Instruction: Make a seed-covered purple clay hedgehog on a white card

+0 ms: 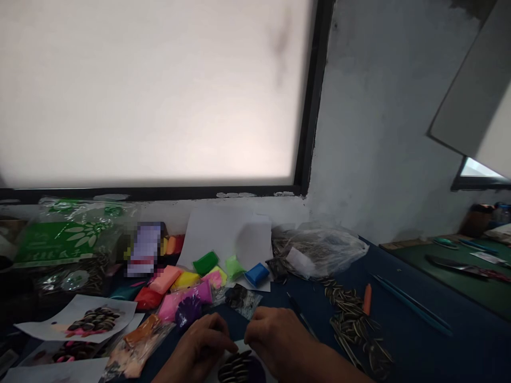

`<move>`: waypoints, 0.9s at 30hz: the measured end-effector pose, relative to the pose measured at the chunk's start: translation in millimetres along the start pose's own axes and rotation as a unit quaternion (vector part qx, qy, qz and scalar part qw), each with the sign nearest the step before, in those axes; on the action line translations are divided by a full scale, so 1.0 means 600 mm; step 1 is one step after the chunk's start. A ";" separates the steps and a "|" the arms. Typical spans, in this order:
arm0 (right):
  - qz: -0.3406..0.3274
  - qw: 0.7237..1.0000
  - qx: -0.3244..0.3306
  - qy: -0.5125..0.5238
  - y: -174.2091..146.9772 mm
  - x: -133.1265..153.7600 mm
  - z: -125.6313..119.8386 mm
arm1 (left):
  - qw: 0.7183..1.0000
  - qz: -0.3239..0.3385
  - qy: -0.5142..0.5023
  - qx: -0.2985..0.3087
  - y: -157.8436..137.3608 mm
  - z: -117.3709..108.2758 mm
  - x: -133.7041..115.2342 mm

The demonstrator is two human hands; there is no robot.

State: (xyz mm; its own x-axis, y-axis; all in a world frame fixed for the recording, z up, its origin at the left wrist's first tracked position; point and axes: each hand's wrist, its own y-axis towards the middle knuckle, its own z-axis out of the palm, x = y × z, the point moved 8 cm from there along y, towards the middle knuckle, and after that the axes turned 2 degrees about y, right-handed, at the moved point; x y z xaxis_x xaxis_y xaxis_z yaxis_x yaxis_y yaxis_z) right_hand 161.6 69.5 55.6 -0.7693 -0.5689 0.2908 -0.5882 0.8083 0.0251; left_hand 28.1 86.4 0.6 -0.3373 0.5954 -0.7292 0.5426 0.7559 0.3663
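My left hand (203, 343) and my right hand (275, 338) meet at the bottom middle of the head view, over white paper. Between them lies a cluster of striped sunflower seeds (235, 367), set in overlapping rows against a dark purple patch (256, 368). The left fingers are curled, their tips beside the top of the cluster. The right fingers are bunched together at its upper right edge. Whatever either pinch holds is hidden or too small to make out. To the right is a heap of loose sunflower seeds (351, 319).
Colourful clay packets, including a blue packet (256, 274) and a purple packet (188, 313), lie beyond my hands. A seeded paper picture (96, 319) is on the left. A pen (301, 315), an orange stick (367, 299) and a clear plastic bag (319, 252) lie right.
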 end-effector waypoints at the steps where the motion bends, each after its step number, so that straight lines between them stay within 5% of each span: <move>1: 0.004 1.000 -0.003 0.012 -0.002 -0.001 -0.003 | 1.000 0.001 0.005 0.002 0.000 0.000 -0.001; 15: 0.040 0.998 0.003 0.057 -0.012 -0.015 0.014 | 1.000 0.010 0.024 0.001 0.001 -0.001 0.001; 21: 0.040 0.995 -0.039 0.081 -0.014 -0.018 -0.028 | 1.000 -0.014 0.010 0.001 0.001 -0.003 -0.006; 27: 0.123 0.992 -0.007 -0.010 -0.015 -0.049 -0.055 | 0.998 -0.062 0.020 0.021 0.004 -0.001 -0.009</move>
State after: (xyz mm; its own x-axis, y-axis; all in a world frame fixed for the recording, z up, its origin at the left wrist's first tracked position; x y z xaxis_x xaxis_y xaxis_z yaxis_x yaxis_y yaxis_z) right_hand 198.0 83.8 78.0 -0.8942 -0.3573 0.2698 -0.3791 0.9248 -0.0316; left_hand 30.8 85.2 5.6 -0.4336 0.5082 -0.7441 0.5255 0.8135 0.2493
